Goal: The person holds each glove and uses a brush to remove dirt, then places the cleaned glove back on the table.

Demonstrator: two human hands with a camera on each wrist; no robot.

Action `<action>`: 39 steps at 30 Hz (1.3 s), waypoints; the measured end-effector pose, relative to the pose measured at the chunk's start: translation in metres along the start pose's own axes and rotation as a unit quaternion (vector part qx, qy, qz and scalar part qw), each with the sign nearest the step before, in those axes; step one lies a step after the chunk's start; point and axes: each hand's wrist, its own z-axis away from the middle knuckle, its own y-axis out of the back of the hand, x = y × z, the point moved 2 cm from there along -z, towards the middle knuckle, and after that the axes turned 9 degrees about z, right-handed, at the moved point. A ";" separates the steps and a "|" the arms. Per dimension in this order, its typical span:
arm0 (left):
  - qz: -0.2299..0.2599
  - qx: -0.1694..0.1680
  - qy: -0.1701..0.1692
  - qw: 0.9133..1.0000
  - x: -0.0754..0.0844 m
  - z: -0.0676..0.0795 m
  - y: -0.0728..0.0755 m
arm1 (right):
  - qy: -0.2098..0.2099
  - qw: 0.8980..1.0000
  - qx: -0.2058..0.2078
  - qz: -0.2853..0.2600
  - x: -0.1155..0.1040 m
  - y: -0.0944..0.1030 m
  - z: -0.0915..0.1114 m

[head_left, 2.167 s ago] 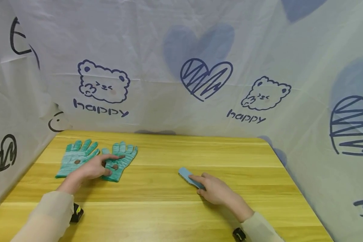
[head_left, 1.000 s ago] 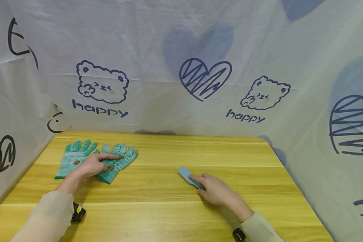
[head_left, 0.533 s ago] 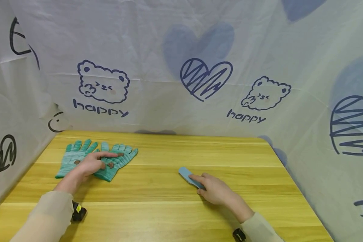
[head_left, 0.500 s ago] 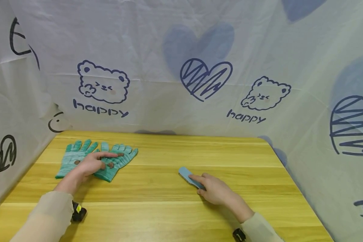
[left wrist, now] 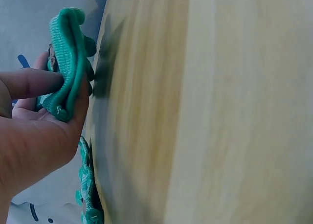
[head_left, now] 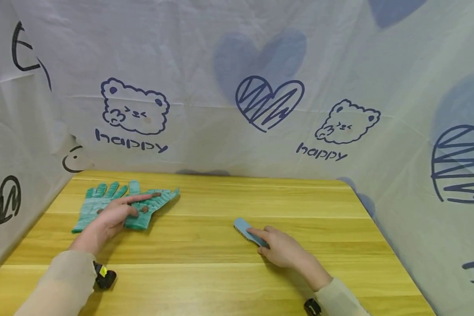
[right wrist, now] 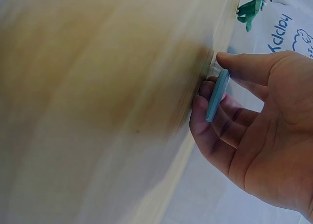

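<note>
My left hand (head_left: 114, 216) pinches a green-and-white knit glove (head_left: 158, 202) near the back left of the table. In the left wrist view the cuff end of this held glove (left wrist: 71, 67) sits between thumb and fingers, lifted off the wood with a shadow beside it. Brown marks show on its palm and near my index fingertip. A matching glove (head_left: 86, 213) lies flat to its left, partly covered by my hand. My right hand (head_left: 282, 249) grips the handle of a light blue brush (head_left: 242, 227), bristles downward, at right of centre; its handle end (right wrist: 217, 97) shows in the right wrist view.
The wooden table (head_left: 205, 281) has a yellow striped grain. A pale cloth (head_left: 205, 131) with bear and heart drawings hangs behind and along both sides. Dark wrist cameras (head_left: 104, 277) are strapped at the sleeves.
My left hand has shifted slightly left, raising the right-hand glove off the table; the glove has turned and now bends with its fingers drooping. The right hand and brush have stayed put.
</note>
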 end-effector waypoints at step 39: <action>0.137 0.069 -0.084 0.985 0.041 0.009 -0.151 | 0.038 0.928 0.332 -0.162 -0.025 0.033 -0.009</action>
